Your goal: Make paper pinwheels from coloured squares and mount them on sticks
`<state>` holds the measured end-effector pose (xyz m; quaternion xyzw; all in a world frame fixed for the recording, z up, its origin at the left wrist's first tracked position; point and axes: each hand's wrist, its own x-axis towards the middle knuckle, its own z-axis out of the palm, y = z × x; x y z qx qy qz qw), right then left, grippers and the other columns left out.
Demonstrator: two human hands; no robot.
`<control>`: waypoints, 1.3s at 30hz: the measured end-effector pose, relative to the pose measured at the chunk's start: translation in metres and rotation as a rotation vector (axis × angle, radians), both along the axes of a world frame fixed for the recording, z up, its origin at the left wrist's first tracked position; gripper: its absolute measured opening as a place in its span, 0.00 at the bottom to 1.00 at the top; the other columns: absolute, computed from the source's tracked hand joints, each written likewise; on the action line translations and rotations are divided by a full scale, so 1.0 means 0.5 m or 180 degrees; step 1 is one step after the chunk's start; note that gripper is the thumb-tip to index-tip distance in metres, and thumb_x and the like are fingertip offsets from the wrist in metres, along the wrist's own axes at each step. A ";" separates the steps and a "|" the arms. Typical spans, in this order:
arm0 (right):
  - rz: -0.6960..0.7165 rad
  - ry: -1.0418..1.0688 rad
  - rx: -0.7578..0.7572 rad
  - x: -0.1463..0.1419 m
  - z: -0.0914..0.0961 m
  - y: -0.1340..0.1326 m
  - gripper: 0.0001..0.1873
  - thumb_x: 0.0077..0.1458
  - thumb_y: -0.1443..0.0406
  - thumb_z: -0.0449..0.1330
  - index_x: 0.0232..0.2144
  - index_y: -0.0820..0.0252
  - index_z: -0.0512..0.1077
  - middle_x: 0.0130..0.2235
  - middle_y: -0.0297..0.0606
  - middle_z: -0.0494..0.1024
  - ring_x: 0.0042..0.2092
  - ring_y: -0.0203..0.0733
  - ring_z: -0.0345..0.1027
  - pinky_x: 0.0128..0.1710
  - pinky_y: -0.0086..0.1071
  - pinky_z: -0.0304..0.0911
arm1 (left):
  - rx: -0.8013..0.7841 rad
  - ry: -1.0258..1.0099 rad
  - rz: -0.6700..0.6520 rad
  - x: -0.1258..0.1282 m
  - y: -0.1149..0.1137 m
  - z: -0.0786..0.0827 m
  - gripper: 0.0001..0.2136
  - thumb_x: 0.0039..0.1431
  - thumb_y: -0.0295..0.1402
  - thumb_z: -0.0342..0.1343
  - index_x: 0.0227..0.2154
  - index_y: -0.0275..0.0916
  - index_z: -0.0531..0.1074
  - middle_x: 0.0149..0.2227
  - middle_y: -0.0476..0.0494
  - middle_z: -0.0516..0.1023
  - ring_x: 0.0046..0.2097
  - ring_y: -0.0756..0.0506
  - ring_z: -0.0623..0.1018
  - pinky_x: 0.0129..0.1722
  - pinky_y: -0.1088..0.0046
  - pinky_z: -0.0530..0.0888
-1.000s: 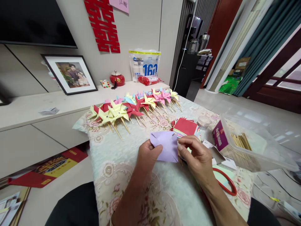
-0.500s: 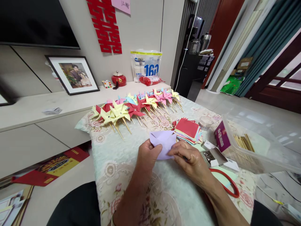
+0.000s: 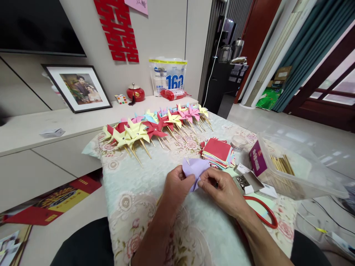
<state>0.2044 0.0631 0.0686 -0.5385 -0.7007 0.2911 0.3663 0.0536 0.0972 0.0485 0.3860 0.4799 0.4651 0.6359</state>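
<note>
Left hand (image 3: 178, 186): grip closed on purple paper (image 3: 195, 166), thumb on top. Right hand (image 3: 221, 187): grip pinches the paper's near edge. Purple paper is thin, curled, held above floral-clothed surface (image 3: 202, 232), near stacked squares (image 3: 217, 149).

1. The scene is taking place in a home, apparently in its living room.
2. A wide, flat black screen (image 3: 41, 27) is hanging on the pale, panelled wall (image 3: 163, 29).
3. A long, low white cabinet (image 3: 27, 127) is running beneath it, and a black-framed colour portrait of two people (image 3: 79, 88) and a round red lidded jar with a dark tassel (image 3: 136, 94) are standing on top.
4. Red paper-cut characters (image 3: 120, 51) are decorating the wall.
5. A bench draped in pale-green floral cloth (image 3: 210, 229) is standing before the cabinet.
6. Long teal fabric curtains (image 3: 313, 55) are hanging at the right, and a glossy pale floor (image 3: 257, 119) is reflecting light.
</note>
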 end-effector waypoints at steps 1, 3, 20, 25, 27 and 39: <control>-0.0028 -0.0015 -0.0047 0.000 -0.001 0.000 0.11 0.58 0.63 0.59 0.24 0.57 0.68 0.26 0.31 0.71 0.29 0.38 0.62 0.30 0.31 0.56 | -0.0001 -0.0009 -0.0023 0.001 -0.001 0.001 0.11 0.35 0.30 0.61 0.27 0.34 0.75 0.26 0.46 0.80 0.29 0.46 0.75 0.30 0.74 0.71; -0.0087 -0.0050 -0.0141 0.000 -0.002 -0.001 0.11 0.57 0.63 0.58 0.24 0.57 0.68 0.26 0.31 0.70 0.29 0.38 0.61 0.29 0.30 0.55 | -0.0007 -0.0044 -0.0102 0.002 -0.001 0.002 0.12 0.35 0.30 0.61 0.28 0.34 0.75 0.26 0.46 0.80 0.30 0.46 0.75 0.30 0.74 0.71; -0.0297 -0.0177 -0.0423 0.004 -0.017 0.002 0.10 0.53 0.64 0.59 0.22 0.57 0.65 0.24 0.30 0.68 0.28 0.37 0.60 0.28 0.29 0.53 | 0.0048 0.0073 -0.0456 0.000 -0.002 -0.008 0.13 0.36 0.32 0.60 0.29 0.34 0.74 0.24 0.50 0.75 0.27 0.49 0.70 0.28 0.74 0.65; -0.0296 -0.0155 -0.0439 0.003 -0.016 0.000 0.10 0.53 0.63 0.58 0.21 0.57 0.65 0.24 0.31 0.68 0.27 0.37 0.60 0.28 0.30 0.53 | 0.0048 0.0104 -0.0425 0.004 0.005 -0.025 0.12 0.35 0.33 0.60 0.27 0.35 0.74 0.22 0.51 0.73 0.26 0.50 0.69 0.26 0.75 0.64; -0.0303 -0.0147 -0.0446 0.001 -0.015 0.001 0.10 0.53 0.63 0.58 0.21 0.57 0.65 0.24 0.31 0.69 0.27 0.37 0.60 0.28 0.30 0.53 | 0.0051 0.0081 -0.0429 0.005 0.004 -0.025 0.12 0.35 0.33 0.60 0.27 0.34 0.74 0.22 0.50 0.74 0.26 0.50 0.69 0.26 0.75 0.64; -0.0324 -0.0052 -0.0498 0.001 -0.014 0.003 0.11 0.53 0.62 0.59 0.21 0.57 0.66 0.24 0.31 0.70 0.27 0.36 0.60 0.28 0.30 0.54 | 0.0009 0.0145 -0.0426 0.005 0.000 -0.013 0.12 0.35 0.32 0.60 0.26 0.33 0.76 0.22 0.50 0.73 0.25 0.50 0.68 0.25 0.76 0.64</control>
